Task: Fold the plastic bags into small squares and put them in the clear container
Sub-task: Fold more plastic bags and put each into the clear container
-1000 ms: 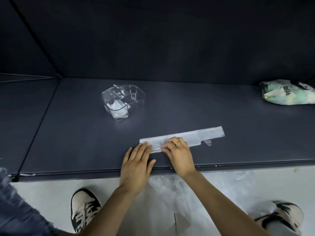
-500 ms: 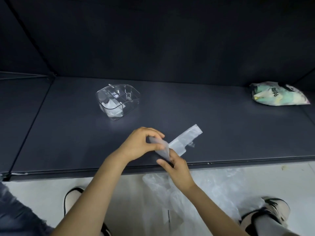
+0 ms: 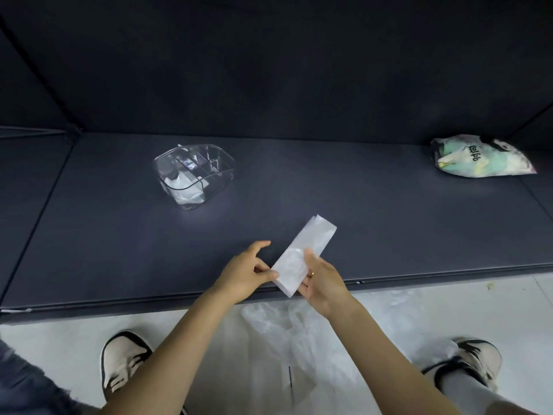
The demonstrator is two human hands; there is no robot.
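Two hands hold one folded plastic bag (image 3: 302, 256) between them. My left hand (image 3: 245, 277) pinches its near-left edge, thumb on top, the other fingers curled loosely above the dark surface. My right hand (image 3: 323, 283) grips the near-right side, thumb lying across the top of the strip and fingers underneath; a ring shows on one finger. Both forearms reach forward from the bottom of the view and converge on the bag.

The bag's near end is at the front edge of the dark grey shelf (image 3: 389, 223), which has dark walls behind and at the sides. The strip's long axis runs diagonally, its far end pointing away and to the right.

Further back on the left stands the clear container (image 3: 194, 175), with white folded plastic inside. A printed packet (image 3: 481, 157) lies at the far right. More loose plastic (image 3: 287, 330) sits on the pale floor between my shoes.
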